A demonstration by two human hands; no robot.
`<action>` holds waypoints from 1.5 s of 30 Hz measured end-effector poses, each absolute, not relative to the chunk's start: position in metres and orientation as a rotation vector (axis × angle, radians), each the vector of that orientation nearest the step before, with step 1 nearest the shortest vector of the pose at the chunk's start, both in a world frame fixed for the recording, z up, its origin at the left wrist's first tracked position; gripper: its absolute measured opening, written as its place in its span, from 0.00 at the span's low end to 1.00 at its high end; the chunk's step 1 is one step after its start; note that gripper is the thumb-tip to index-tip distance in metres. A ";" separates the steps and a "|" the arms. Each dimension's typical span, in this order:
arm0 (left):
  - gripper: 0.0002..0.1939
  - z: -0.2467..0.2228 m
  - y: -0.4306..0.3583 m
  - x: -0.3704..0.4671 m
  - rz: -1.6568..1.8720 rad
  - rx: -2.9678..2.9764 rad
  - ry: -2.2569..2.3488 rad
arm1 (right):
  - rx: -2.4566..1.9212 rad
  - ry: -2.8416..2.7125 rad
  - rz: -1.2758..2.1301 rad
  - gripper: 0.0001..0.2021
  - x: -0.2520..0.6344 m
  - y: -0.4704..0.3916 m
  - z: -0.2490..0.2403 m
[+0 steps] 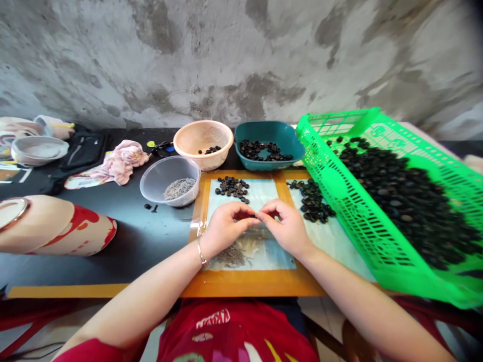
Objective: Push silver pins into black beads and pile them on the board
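My left hand (229,225) and my right hand (287,229) meet over the taped work mat, thumbs and fingertips pinched together. Between them is a small dark piece (255,216), mostly covered by the fingers, so its shape does not show. Just beyond the hands lies a pile of small round black pieces (232,187), some with a hole in the middle. Below my left hand, thin metal pins (231,256) are heaped on the mat (260,264). More black pieces (313,201) are spread to the right of my right hand.
A clear bowl (151,183) of metal pins, a peach bowl (204,160) and a teal basin (269,165) with black pieces stand behind. A green basket (339,211) full of black discs is at right. A large tumbler (56,226) and pink cloth (126,161) are left.
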State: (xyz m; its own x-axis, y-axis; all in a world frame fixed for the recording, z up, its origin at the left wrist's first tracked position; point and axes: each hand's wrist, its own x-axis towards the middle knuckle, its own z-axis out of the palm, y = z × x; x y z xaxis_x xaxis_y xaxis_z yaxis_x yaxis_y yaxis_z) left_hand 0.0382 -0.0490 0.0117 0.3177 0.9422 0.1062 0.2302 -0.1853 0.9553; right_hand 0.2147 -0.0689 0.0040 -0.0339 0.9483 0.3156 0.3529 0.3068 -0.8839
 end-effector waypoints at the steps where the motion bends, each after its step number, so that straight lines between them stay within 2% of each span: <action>1: 0.06 0.012 -0.050 0.038 0.952 1.683 1.084 | -1.215 -1.586 0.743 0.07 0.215 -0.070 0.004; 7: 0.06 0.010 -0.052 0.037 0.990 1.787 1.123 | -1.227 -1.547 0.864 0.07 0.216 -0.071 0.004; 13: 0.11 0.011 -0.051 0.039 0.978 1.437 1.008 | -1.252 -1.486 0.921 0.09 0.216 -0.070 0.005; 21: 0.06 0.013 -0.052 0.039 0.965 1.335 1.041 | -1.259 -1.499 0.985 0.08 0.216 -0.070 0.009; 26: 0.07 0.011 -0.050 0.041 0.923 1.216 1.028 | -1.258 -1.577 0.996 0.09 0.218 -0.065 0.010; 29: 0.11 0.011 -0.048 0.042 0.931 1.105 0.973 | -1.343 -1.687 0.824 0.09 0.235 -0.051 0.011; 33: 0.14 0.011 -0.045 0.041 0.955 1.042 0.975 | -1.566 -1.804 0.127 0.11 0.275 -0.024 0.004; 36: 0.14 0.012 -0.044 0.040 0.954 1.045 0.988 | -1.750 -1.915 -0.146 0.10 0.300 -0.007 -0.006; 41: 0.14 0.011 -0.045 0.039 0.935 1.059 0.987 | -1.873 -2.005 -0.175 0.04 0.311 0.003 -0.015; 45: 0.14 0.009 -0.044 0.039 0.931 1.061 0.977 | -1.721 -1.953 0.090 0.05 0.298 -0.010 -0.008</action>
